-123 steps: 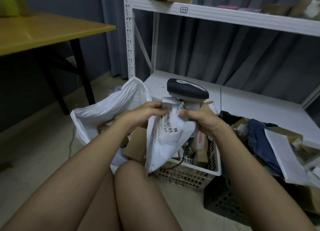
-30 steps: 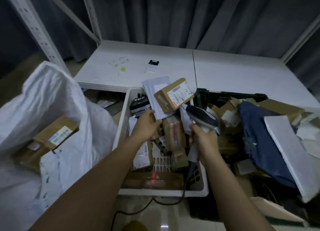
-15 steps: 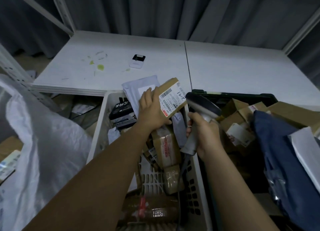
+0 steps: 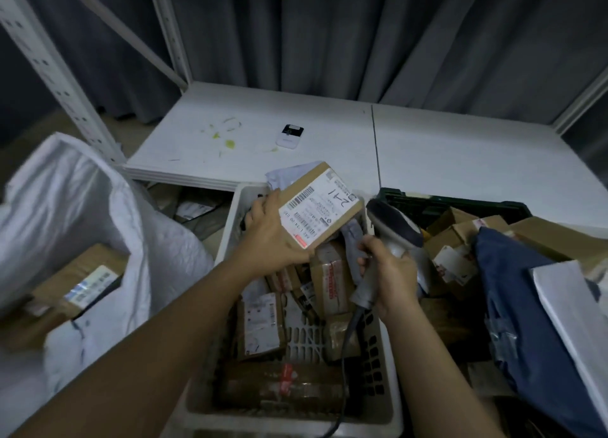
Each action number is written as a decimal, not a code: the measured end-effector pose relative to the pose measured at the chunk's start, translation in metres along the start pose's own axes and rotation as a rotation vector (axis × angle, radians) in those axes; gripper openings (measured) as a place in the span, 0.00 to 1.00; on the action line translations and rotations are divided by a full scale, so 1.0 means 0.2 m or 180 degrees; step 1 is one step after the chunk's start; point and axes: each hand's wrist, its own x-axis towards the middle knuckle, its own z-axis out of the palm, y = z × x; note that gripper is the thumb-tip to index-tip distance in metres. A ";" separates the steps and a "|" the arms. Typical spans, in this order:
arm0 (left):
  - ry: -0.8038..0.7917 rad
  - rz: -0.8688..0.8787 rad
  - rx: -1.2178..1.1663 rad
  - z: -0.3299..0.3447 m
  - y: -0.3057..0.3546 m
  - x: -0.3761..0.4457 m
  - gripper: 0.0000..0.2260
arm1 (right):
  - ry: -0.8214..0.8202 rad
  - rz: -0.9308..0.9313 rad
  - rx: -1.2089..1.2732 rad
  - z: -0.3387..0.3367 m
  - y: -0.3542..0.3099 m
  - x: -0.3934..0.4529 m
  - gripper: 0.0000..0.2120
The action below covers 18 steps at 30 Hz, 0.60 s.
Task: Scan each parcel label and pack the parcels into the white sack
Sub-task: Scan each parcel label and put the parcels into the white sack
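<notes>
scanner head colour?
The scanner head is dark navy or black on top with a light grey body, clearest in the head view.

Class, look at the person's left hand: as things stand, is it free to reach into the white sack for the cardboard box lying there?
Probably not yet. The left hand grips a labelled parcel over the white basket. The sack gapes open with its box exposed.

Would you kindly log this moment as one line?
left hand: holds brown labelled cardboard parcel | right hand: grips grey handheld scanner | white sack: open
</notes>
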 end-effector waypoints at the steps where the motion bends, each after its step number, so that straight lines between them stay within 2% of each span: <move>1: -0.0104 0.0061 0.0067 -0.05 0.00 -0.08 0.55 | 0.0001 -0.0084 -0.0056 -0.01 -0.01 -0.04 0.15; 5: -0.0540 0.0284 0.0370 -0.21 0.02 -0.38 0.57 | 0.0028 -0.0308 -0.0230 -0.03 -0.10 -0.26 0.23; 7: -0.0583 0.0338 0.0555 -0.30 0.03 -0.54 0.58 | -0.0142 -0.0413 -0.0383 -0.03 -0.15 -0.38 0.21; 10: -0.0513 0.0504 0.0697 -0.40 0.05 -0.79 0.56 | -0.0714 -0.0493 -0.0678 -0.06 -0.17 -0.59 0.10; 13: -0.0395 0.0563 0.0780 -0.50 0.07 -1.08 0.55 | -0.1160 -0.0499 -0.0861 -0.07 -0.13 -0.83 0.09; 16: -0.0072 0.0627 0.0537 -0.60 0.06 -1.30 0.54 | -0.1150 -0.0526 -0.0751 -0.07 -0.08 -0.99 0.08; 17: 0.0079 0.0611 0.0267 -0.64 0.06 -1.38 0.53 | -0.1127 -0.0509 -0.0650 -0.06 -0.07 -1.05 0.12; 18: 0.0224 0.0595 -0.0107 -0.68 0.06 -1.45 0.51 | -0.1080 -0.0512 -0.0575 -0.05 -0.07 -1.12 0.20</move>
